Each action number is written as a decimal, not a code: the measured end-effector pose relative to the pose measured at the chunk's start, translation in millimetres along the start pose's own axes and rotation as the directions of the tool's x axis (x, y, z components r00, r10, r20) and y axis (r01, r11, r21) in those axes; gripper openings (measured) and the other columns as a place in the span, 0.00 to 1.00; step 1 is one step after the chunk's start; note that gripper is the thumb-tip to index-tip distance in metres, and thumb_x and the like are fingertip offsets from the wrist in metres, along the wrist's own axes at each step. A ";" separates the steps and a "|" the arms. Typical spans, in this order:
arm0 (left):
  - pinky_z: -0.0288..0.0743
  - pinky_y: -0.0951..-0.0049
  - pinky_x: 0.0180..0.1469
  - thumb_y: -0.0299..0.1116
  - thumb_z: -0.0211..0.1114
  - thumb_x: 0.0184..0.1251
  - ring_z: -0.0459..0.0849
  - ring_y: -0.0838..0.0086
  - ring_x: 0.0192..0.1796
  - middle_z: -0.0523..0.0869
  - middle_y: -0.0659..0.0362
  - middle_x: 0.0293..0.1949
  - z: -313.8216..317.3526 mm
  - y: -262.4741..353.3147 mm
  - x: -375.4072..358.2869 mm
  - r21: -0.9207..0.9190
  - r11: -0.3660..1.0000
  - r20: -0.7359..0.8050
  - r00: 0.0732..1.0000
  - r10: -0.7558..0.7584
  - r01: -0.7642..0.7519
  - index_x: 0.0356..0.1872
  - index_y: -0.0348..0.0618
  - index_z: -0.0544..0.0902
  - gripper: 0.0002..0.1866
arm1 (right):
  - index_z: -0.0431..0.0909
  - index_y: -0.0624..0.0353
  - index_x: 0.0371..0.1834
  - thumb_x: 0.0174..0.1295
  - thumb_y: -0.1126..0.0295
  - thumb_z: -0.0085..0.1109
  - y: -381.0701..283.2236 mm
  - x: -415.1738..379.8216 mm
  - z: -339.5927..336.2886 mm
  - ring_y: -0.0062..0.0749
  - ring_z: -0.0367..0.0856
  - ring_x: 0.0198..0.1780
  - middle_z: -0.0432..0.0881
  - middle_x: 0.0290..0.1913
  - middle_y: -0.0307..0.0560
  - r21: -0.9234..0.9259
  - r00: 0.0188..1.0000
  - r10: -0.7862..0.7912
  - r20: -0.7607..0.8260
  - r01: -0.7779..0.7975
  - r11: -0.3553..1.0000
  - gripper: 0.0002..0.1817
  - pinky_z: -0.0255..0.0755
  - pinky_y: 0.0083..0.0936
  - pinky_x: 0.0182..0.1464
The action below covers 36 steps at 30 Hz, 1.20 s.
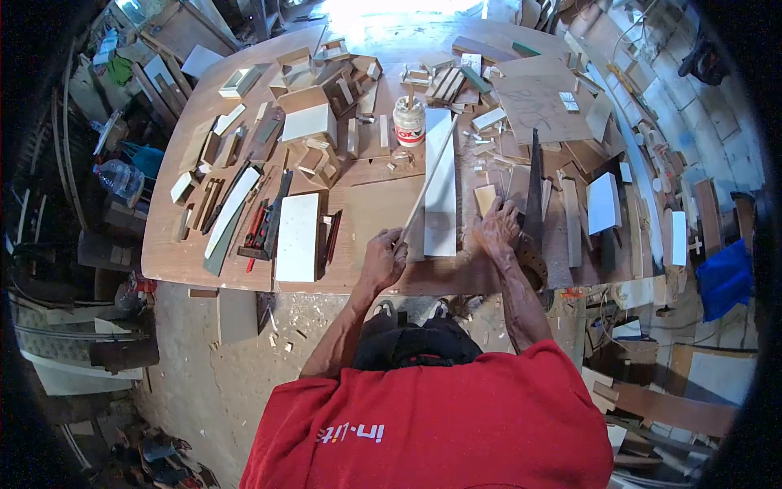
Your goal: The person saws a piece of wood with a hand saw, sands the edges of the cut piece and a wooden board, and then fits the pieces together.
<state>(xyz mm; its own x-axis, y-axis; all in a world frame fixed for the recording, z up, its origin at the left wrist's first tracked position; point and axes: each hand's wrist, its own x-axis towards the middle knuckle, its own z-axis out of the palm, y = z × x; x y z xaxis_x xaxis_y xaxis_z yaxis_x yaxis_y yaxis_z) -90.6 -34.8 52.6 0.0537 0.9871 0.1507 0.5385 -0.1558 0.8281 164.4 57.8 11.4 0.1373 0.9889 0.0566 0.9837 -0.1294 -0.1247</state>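
My left hand [383, 259] is closed round the lower end of a long thin wooden strip [428, 181], which slants up and to the right over a long white board [441, 196]. To the right of that board, my right hand [497, 228] rests low over the bench, its fingers at a small pale wooden block [485, 198]. Whether the fingers grip the block or only touch it is unclear. A dark handsaw [533, 187] lies just right of my right hand. Beyond the white board's left edge stands a white jar [409, 122] with a stick in it.
The wooden workbench [366, 281] carries many offcuts. Left of my hands lie a white-topped block [298, 238], red-handled tools [258, 232] and small hexagonal wooden frames [318, 164]. A plywood sheet [542, 102] lies at the back right, and a blue cloth [725, 281] hangs at far right.
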 end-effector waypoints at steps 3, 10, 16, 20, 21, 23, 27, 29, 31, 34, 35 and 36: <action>0.75 0.58 0.40 0.21 0.60 0.57 0.80 0.49 0.37 0.79 0.43 0.31 -15.3 -8.9 -5.9 -0.002 1.000 0.013 1.000 -0.008 0.008 0.49 0.31 0.80 0.17 | 0.61 0.65 0.62 0.54 0.57 0.65 -2.8 -2.1 -7.6 0.61 0.72 0.58 0.69 0.54 0.64 0.073 0.998 0.044 -0.032 -0.042 0.996 0.37 0.75 0.48 0.52; 0.75 0.58 0.41 0.23 0.61 0.57 0.79 0.45 0.37 0.81 0.41 0.33 -51.9 -47.8 -24.4 -0.024 0.980 0.028 0.980 0.197 -0.196 0.49 0.31 0.80 0.17 | 0.71 0.62 0.60 0.61 0.59 0.55 -1.8 -32.5 -2.4 0.59 0.78 0.53 0.80 0.47 0.65 0.356 0.947 0.175 0.271 -0.268 0.895 0.26 0.72 0.47 0.53; 0.76 0.55 0.42 0.22 0.59 0.55 0.81 0.42 0.41 0.83 0.38 0.37 -70.7 -69.6 -35.2 0.024 0.997 0.143 0.987 0.073 -0.077 0.44 0.31 0.79 0.14 | 0.73 0.62 0.59 0.57 0.48 0.60 -26.7 -60.5 7.7 0.62 0.77 0.52 0.79 0.50 0.67 0.442 0.990 0.090 -0.107 -0.034 0.896 0.33 0.72 0.47 0.54; 0.76 0.52 0.40 0.24 0.58 0.58 0.81 0.40 0.41 0.82 0.37 0.36 -85.9 -64.5 -34.7 0.108 0.993 0.253 0.965 -0.072 0.046 0.40 0.33 0.77 0.10 | 0.73 0.59 0.62 0.55 0.47 0.62 -37.1 -54.7 -8.5 0.64 0.77 0.55 0.77 0.53 0.70 0.292 0.993 0.112 0.026 -0.115 0.949 0.36 0.72 0.49 0.57; 0.75 0.50 0.39 0.25 0.58 0.60 0.81 0.40 0.39 0.82 0.37 0.36 -90.0 -62.0 -34.3 0.147 0.987 0.276 0.955 -0.107 0.068 0.39 0.33 0.76 0.08 | 0.72 0.58 0.63 0.54 0.47 0.63 -39.0 -53.1 -14.5 0.64 0.76 0.56 0.76 0.53 0.71 0.321 0.978 0.136 0.159 -0.181 0.929 0.36 0.72 0.49 0.57; 0.75 0.49 0.38 0.27 0.57 0.62 0.81 0.39 0.37 0.82 0.37 0.35 -95.9 -58.1 -34.4 0.179 0.981 0.303 0.944 -0.129 0.076 0.39 0.34 0.75 0.07 | 0.71 0.57 0.64 0.54 0.47 0.63 -32.9 -51.2 0.6 0.65 0.76 0.56 0.76 0.54 0.71 0.326 0.984 0.131 0.117 -0.163 0.931 0.37 0.72 0.49 0.58; 0.74 0.47 0.36 0.28 0.56 0.65 0.81 0.41 0.34 0.81 0.39 0.30 -132.1 -43.1 -64.4 0.273 0.962 0.236 0.968 -0.087 0.020 0.39 0.34 0.75 0.07 | 0.70 0.56 0.67 0.57 0.49 0.60 -31.7 -59.1 0.4 0.64 0.77 0.56 0.75 0.56 0.72 0.328 0.986 0.158 0.052 -0.166 0.930 0.36 0.72 0.49 0.58; 0.74 0.47 0.35 0.27 0.56 0.65 0.81 0.41 0.33 0.81 0.39 0.28 -148.7 -45.2 -78.4 0.285 0.958 0.222 0.974 -0.047 -0.018 0.39 0.34 0.74 0.07 | 0.69 0.55 0.68 0.58 0.50 0.59 -39.7 -70.6 -22.4 0.64 0.76 0.57 0.75 0.57 0.72 0.275 0.980 0.193 0.050 -0.200 0.940 0.36 0.72 0.49 0.58; 0.74 0.48 0.35 0.27 0.56 0.65 0.81 0.42 0.33 0.81 0.39 0.28 -162.6 -53.0 -90.3 0.334 0.943 0.241 0.968 -0.075 -0.010 0.39 0.35 0.75 0.06 | 0.68 0.55 0.68 0.59 0.50 0.57 -43.2 -80.7 -36.9 0.63 0.76 0.57 0.75 0.58 0.72 0.220 0.973 0.226 0.052 -0.232 0.947 0.35 0.72 0.48 0.58; 0.75 0.49 0.35 0.27 0.57 0.64 0.82 0.42 0.32 0.82 0.39 0.29 -174.3 -54.9 -95.4 0.236 0.971 0.249 0.968 -0.032 -0.028 0.38 0.36 0.76 0.06 | 0.67 0.58 0.69 0.62 0.54 0.52 -30.6 -88.6 -28.4 0.59 0.77 0.58 0.77 0.57 0.68 0.339 0.931 0.340 0.133 -0.365 0.867 0.33 0.72 0.45 0.59; 0.75 0.49 0.35 0.27 0.57 0.64 0.82 0.42 0.32 0.82 0.39 0.29 -173.4 -54.9 -94.1 0.236 0.971 0.250 0.968 -0.033 -0.028 0.38 0.36 0.76 0.06 | 0.67 0.62 0.68 0.62 0.55 0.51 -11.2 -90.7 0.3 0.54 0.79 0.55 0.79 0.54 0.64 0.618 0.933 0.348 0.095 -0.329 0.714 0.32 0.74 0.42 0.56; 0.76 0.49 0.35 0.26 0.57 0.63 0.82 0.43 0.32 0.82 0.40 0.29 -169.6 -54.2 -91.6 0.257 0.965 0.266 0.964 -0.023 -0.048 0.39 0.36 0.76 0.06 | 0.67 0.66 0.67 0.63 0.57 0.49 -12.2 -94.1 -0.8 0.50 0.82 0.51 0.81 0.51 0.61 0.834 0.928 0.368 0.062 -0.250 0.491 0.32 0.76 0.40 0.53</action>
<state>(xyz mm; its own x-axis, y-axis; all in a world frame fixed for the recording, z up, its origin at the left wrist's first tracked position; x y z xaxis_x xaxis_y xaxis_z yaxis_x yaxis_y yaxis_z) -267.3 -123.0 85.5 0.2629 0.9647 -0.0173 0.7332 -0.1881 0.6535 139.5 -33.7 8.4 0.4818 0.8746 -0.0545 0.3520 -0.2501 -0.9020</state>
